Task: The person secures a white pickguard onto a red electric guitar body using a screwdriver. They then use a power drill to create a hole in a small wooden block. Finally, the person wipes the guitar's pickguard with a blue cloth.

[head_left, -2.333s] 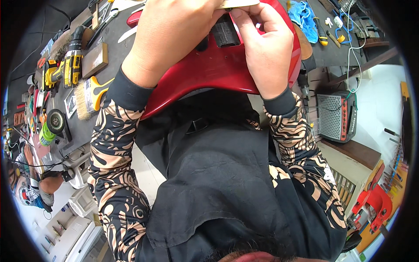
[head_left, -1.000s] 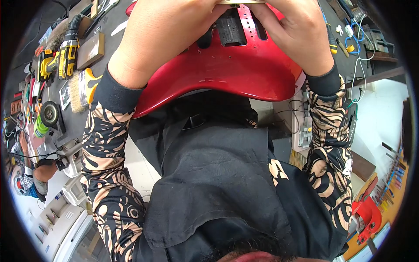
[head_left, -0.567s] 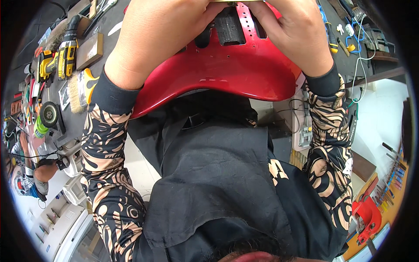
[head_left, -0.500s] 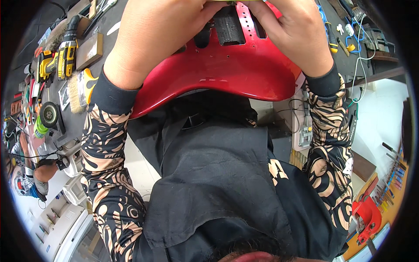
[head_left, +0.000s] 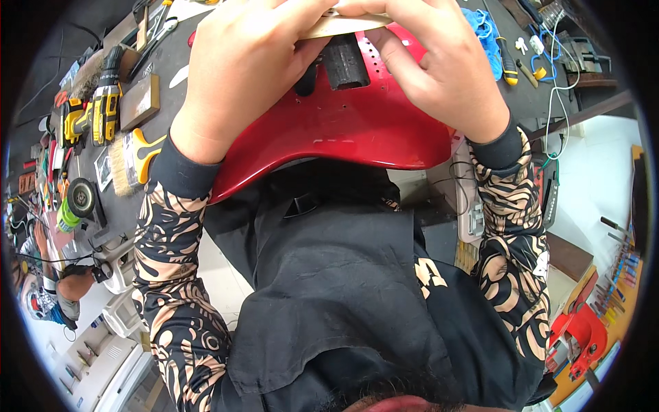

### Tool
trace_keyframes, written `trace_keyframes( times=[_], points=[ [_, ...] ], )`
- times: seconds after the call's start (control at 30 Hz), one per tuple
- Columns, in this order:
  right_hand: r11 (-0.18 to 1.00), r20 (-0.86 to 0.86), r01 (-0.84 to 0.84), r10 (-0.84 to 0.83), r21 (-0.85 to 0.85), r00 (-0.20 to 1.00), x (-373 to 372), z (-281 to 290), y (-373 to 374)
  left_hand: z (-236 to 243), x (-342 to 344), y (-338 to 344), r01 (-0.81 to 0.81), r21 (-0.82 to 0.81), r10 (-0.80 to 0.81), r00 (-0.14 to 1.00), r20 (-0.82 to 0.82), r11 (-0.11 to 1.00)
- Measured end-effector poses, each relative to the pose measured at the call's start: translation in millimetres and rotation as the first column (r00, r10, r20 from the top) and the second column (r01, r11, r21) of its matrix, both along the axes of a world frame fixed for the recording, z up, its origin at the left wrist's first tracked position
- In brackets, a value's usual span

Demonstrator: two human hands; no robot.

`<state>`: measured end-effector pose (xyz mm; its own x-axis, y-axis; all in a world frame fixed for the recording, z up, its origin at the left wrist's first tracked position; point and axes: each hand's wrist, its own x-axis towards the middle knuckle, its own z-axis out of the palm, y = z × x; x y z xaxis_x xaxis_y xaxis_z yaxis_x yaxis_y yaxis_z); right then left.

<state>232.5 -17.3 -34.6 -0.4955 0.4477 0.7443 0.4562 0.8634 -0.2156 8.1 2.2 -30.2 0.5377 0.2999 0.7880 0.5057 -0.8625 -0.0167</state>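
A glossy red electric guitar body [head_left: 336,137] lies flat in front of me, with its curved edge toward my apron. Dark routed cavities and a row of small holes show in its face. Above it a thin cream plate [head_left: 347,26] with a curved edge is held between my hands. On the left side of the plate, my left hand [head_left: 244,75] pinches it with curled fingers. My right hand [head_left: 443,69] grips the other side, its thumb bent beneath the edge. The picture's top edge cuts off some of the fingers and part of the plate.
On the bench at left are a yellow-black cordless drill [head_left: 105,103], a wide brush [head_left: 130,161], a wooden block [head_left: 141,103] and a small wheel [head_left: 81,198]. At right lie a blue cloth [head_left: 482,42], a yellow-black handled tool [head_left: 508,65] and cables. Another person sits at far left.
My hands and the plate have come lower in the picture, and more of the plate shows. The guitar body appears slightly lower too. Both hands keep their hold.
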Motion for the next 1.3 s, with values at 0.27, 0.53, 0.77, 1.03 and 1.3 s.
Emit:
trace_keyframes(
  times=[0.27, 0.53, 0.77, 1.03, 1.3],
  points=[
    [0.793, -0.038, 0.574, -0.592, -0.205, 0.805, 91, 3, -13, -11, -12, 5, -0.051, -0.084, 0.04, 0.99, -0.133, 0.995],
    [0.162, 0.395, 0.901, -0.857, -0.402, 0.331, 217, -67, -15, -15, -12, 8, -0.08, -0.053, 0.071, 0.986, -0.149, 0.995],
    [0.214, 0.21, 0.914, -0.931, -0.345, 0.297, 232, -71, -21, -12, -11, 6, -0.076, -0.071, 0.066, 0.989, -0.136, 0.995],
    [0.855, -0.664, 0.359, -0.518, -0.375, 0.539, 225, 7, 25, -11, -13, 6, -0.073, -0.08, 0.062, 0.989, -0.134, 0.994],
    [0.873, -0.582, 0.349, -0.488, -0.341, 0.65, 235, -49, 43, -10, -12, 7, -0.07, -0.089, 0.058, 0.989, -0.133, 0.994]
  ],
)
